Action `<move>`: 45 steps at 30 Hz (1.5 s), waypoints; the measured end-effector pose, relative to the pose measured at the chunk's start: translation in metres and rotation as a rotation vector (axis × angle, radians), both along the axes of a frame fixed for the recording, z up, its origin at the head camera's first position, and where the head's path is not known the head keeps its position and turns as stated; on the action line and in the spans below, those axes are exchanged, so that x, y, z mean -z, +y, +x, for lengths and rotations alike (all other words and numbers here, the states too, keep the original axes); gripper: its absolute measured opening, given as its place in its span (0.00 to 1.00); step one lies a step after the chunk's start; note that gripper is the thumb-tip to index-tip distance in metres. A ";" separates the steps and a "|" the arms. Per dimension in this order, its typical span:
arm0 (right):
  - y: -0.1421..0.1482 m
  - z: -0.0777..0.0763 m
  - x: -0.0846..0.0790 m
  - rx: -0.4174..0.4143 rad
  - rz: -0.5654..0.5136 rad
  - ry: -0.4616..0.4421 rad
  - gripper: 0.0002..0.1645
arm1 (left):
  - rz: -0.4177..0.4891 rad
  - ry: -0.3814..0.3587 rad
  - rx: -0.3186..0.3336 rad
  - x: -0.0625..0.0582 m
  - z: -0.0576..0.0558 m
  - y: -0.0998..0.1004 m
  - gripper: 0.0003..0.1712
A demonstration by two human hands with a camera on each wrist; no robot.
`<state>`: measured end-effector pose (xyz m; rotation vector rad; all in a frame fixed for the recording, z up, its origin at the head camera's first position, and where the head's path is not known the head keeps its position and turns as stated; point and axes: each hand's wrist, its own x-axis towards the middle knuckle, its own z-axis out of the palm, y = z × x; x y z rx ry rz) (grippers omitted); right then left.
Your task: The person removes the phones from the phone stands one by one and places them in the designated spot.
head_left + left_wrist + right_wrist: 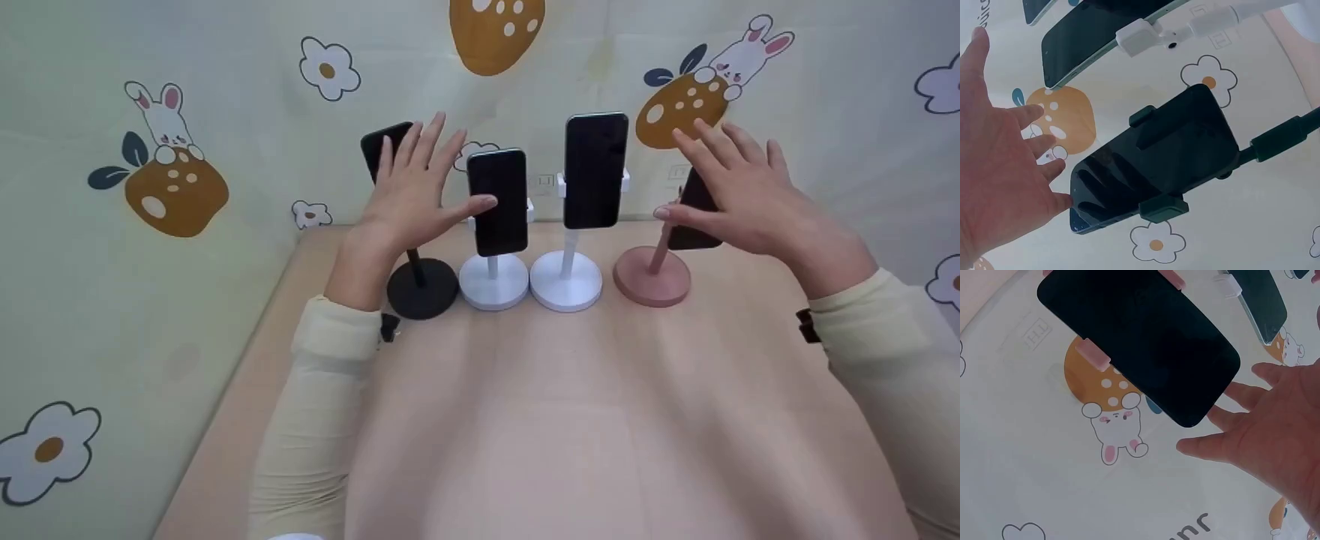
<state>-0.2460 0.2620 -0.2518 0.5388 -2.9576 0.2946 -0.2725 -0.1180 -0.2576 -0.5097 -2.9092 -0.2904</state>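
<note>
phones [596, 171] sit on stands [566, 285] near outspread left hand [409, 191] and right hand [754, 199].

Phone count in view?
4: black-stand phone, left white-stand phone, right white-stand phone, pink-stand phone. In head view, left hand and right hand partly cover the outer two.

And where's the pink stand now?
In the head view, the pink stand is at the row's right end, beside a white stand, partly behind the right hand.

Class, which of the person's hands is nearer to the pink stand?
Right. The right hand is spread by the phone on the pink stand; the left hand is at the row's other end, by the black stand.
</note>
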 end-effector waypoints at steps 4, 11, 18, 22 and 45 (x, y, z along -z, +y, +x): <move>0.000 0.005 0.004 -0.008 0.007 0.021 0.55 | -0.004 0.019 -0.005 0.004 0.001 -0.007 0.55; 0.003 0.011 0.010 -0.007 0.005 0.039 0.54 | 0.006 0.073 -0.014 0.007 0.007 -0.021 0.55; 0.010 0.015 0.016 0.005 -0.006 0.049 0.53 | 0.067 0.150 -0.017 0.008 0.011 -0.035 0.53; 0.014 0.016 0.018 0.015 -0.007 0.051 0.53 | 0.109 0.197 -0.034 0.012 0.012 -0.044 0.52; 0.031 0.018 0.018 0.069 -0.043 0.056 0.54 | 0.179 0.253 -0.097 0.039 0.006 -0.088 0.56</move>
